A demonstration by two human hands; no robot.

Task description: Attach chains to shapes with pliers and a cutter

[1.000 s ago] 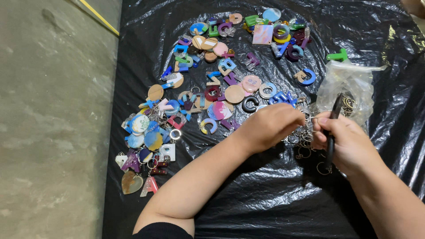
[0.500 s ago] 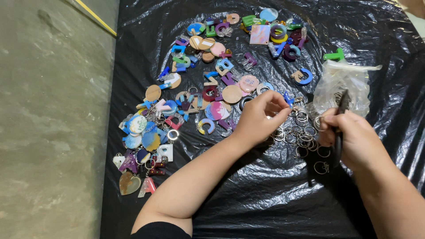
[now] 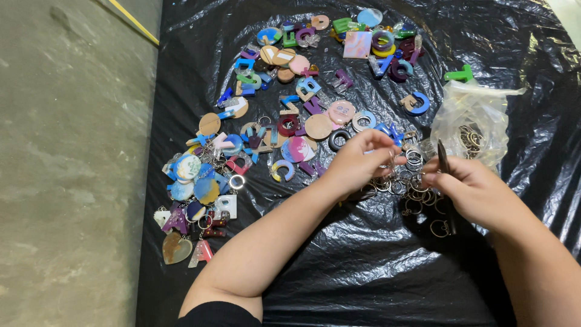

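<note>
Left hand [image 3: 357, 162] pinches a key ring [image 3: 393, 163] at its fingertips; right hand [image 3: 475, 191] grips dark pliers [image 3: 445, 166], loose rings [image 3: 417, 194] beneath both.

floor [image 3: 66, 181] | black plastic sheet [image 3: 363, 278] | resin charms [image 3: 290, 91], key rings [image 3: 417, 194], clear bag [image 3: 478, 115]

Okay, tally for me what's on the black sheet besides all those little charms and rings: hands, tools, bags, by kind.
Hands: 2, the left hand and the right hand
Dark hand tool: 1
Clear plastic bag: 1
Total: 4
</note>
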